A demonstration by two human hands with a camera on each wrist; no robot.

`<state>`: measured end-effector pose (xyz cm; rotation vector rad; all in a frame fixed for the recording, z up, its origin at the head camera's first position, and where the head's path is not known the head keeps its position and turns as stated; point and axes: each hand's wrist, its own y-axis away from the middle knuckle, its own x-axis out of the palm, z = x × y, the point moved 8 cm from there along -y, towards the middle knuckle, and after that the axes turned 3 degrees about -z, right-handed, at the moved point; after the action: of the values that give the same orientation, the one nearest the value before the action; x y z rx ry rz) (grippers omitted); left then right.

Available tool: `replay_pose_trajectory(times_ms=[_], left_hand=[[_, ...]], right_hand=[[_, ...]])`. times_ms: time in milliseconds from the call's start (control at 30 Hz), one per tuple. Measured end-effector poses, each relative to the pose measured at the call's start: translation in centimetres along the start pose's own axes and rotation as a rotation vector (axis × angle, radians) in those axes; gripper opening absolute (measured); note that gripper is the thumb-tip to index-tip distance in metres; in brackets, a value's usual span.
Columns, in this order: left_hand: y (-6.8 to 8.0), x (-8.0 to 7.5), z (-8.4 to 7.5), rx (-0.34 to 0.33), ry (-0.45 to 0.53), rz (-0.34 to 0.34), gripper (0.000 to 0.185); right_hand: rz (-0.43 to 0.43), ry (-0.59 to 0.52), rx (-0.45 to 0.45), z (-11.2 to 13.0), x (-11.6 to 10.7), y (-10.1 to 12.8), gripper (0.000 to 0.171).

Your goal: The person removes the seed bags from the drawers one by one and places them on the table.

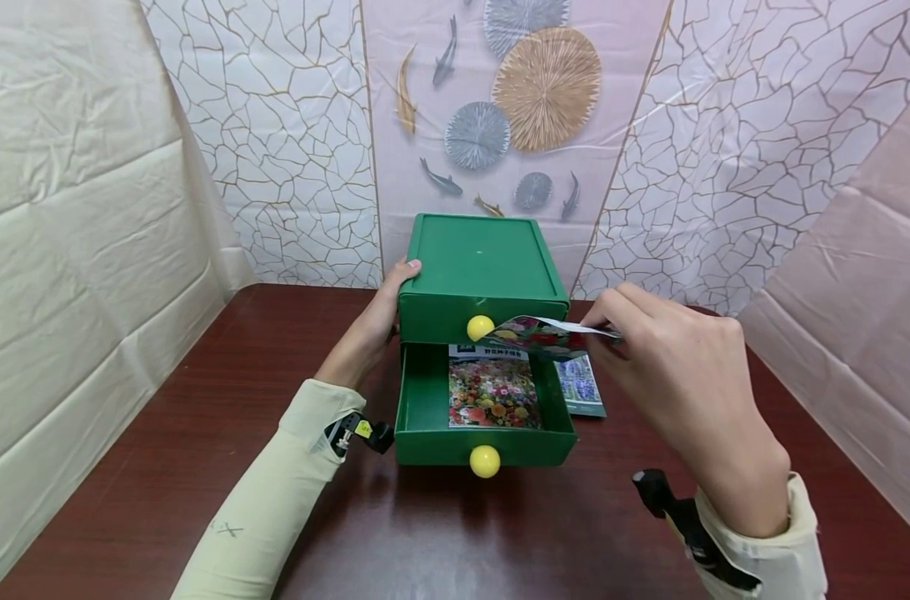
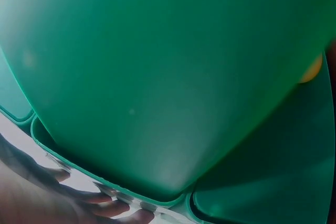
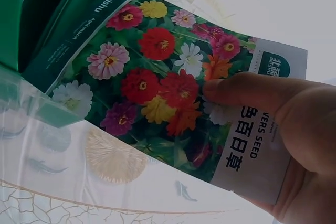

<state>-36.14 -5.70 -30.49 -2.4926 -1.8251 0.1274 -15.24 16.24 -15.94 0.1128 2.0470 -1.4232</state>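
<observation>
My right hand [image 1: 672,375] pinches a zinnia seed packet [image 3: 157,77], its thumb on the flower picture. The packet is tilted nearly flat in front of the top drawer [image 1: 432,319] of a small green drawer cabinet [image 1: 485,254]. My left hand [image 1: 383,308] rests against the cabinet's left side, its thumb at the top edge; in the left wrist view its fingers [image 2: 89,198] lie extended along the side. The bottom drawer [image 1: 425,450] is pulled out. A wildflower seed packet [image 1: 494,392] lies inside it, face up.
Another packet [image 1: 581,387] with purple flowers lies on the brown table [image 1: 455,542], right of the cabinet and partly hidden. Both drawers have a round yellow knob [image 1: 485,461]. Patterned cloth [image 1: 297,150] hangs behind, with pale cloth [image 1: 72,208] along the sides.
</observation>
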Motion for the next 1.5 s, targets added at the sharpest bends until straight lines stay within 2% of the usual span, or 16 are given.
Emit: replay_pose_trajectory(times_ms=[200,500,700,967,1500], left_hand=[[0.1,0.0,-0.1,0.002,-0.003,-0.002,0.085],[-0.3,0.1,0.0,0.005,0.003,-0.010,0.084],[-0.4,0.0,-0.1,0.005,-0.007,-0.014,0.085],[-0.1,0.1,-0.1,-0.002,-0.008,-0.011,0.085],[-0.1,0.0,0.0,0.006,-0.001,-0.008,0.085]], right_hand=[[-0.004,-0.004,0.019,-0.6,0.4,0.1,0.024],[0.034,0.023,0.068,-2.1,1.7,0.4,0.024],[0.032,0.054,0.129,-3.3,1.8,0.6,0.024],[0.069,0.087,0.181,-4.4,2.4,0.8,0.024],[0.081,0.117,0.270,-6.9,2.9,1.5,0.026]])
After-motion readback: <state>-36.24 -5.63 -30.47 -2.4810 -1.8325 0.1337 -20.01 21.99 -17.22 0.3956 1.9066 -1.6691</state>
